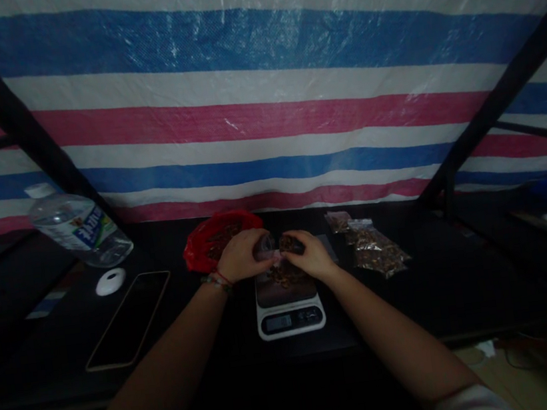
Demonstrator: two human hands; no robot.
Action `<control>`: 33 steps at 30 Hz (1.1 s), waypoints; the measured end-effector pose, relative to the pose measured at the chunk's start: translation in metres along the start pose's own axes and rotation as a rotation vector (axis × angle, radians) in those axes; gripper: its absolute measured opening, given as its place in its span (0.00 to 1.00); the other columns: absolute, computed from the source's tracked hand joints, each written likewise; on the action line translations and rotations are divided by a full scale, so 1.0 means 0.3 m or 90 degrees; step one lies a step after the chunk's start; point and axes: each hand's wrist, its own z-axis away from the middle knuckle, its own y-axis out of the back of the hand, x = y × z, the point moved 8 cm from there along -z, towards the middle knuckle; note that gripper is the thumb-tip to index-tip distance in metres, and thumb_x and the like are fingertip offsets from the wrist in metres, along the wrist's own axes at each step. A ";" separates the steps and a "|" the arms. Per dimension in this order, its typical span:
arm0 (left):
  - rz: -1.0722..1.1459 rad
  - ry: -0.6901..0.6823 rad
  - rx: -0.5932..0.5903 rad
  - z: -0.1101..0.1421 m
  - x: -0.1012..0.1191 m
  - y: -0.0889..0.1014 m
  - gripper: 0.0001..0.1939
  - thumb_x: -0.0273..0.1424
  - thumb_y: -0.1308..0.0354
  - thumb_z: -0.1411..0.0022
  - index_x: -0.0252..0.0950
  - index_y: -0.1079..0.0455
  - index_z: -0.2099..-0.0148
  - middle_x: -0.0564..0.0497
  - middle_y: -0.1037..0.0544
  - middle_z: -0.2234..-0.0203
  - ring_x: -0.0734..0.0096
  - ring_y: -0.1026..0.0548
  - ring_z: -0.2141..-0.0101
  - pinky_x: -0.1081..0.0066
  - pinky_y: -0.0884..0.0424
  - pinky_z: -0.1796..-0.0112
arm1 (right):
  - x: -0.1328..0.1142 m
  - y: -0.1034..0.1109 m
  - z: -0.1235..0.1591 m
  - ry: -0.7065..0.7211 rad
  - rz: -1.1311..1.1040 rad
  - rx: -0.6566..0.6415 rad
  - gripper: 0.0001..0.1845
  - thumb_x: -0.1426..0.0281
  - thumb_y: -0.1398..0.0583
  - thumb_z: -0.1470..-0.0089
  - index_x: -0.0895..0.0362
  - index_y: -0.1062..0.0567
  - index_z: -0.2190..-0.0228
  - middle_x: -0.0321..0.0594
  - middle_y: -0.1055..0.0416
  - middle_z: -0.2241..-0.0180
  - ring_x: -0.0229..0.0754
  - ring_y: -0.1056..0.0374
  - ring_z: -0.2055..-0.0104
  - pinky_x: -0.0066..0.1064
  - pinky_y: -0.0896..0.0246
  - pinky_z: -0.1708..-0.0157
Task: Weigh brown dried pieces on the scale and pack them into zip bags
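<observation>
My left hand (244,256), with a bracelet at the wrist, is closed on a small clear plastic piece (264,244), perhaps a cup or bag. Beside it, my right hand (313,255) is closed around something small and dark holding brown dried bits (291,244); its exact kind is too dim to tell. Both hands are over a white kitchen scale (292,322) with a lit display. Loose brown dried pieces (283,277) lie on its dark plate. Just behind my left hand, a red plastic bag (199,250) lies open with more brown pieces inside.
Several clear packets of brown pieces (379,255) lie to the right. On the left are a phone (130,321), a white computer mouse (110,281) and a large plastic bottle (79,227). Dark slanted poles (37,138) and a striped sheet (263,122) stand behind the black tabletop.
</observation>
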 end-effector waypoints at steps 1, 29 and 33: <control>0.003 -0.004 -0.003 0.000 0.010 -0.004 0.28 0.48 0.41 0.49 0.35 0.33 0.51 0.44 0.25 0.59 0.57 0.27 0.58 0.60 0.31 0.56 | -0.003 0.010 -0.001 0.001 -0.018 0.012 0.22 0.72 0.36 0.57 0.55 0.28 0.56 0.43 0.28 0.58 0.44 0.33 0.55 0.38 0.37 0.54; 0.060 0.026 0.000 0.011 0.059 -0.037 0.23 0.44 0.42 0.47 0.36 0.36 0.53 0.46 0.26 0.63 0.60 0.26 0.62 0.63 0.31 0.61 | -0.093 0.066 0.020 0.082 -0.064 0.047 0.21 0.69 0.39 0.48 0.49 0.29 0.51 0.43 0.31 0.52 0.44 0.34 0.50 0.39 0.37 0.50; 0.066 0.035 0.008 0.011 0.050 -0.038 0.22 0.44 0.43 0.47 0.36 0.36 0.54 0.47 0.26 0.64 0.62 0.26 0.63 0.64 0.31 0.62 | -0.088 0.066 0.013 0.082 -0.063 0.024 0.25 0.71 0.40 0.49 0.49 0.32 0.48 0.44 0.33 0.50 0.45 0.35 0.50 0.39 0.34 0.54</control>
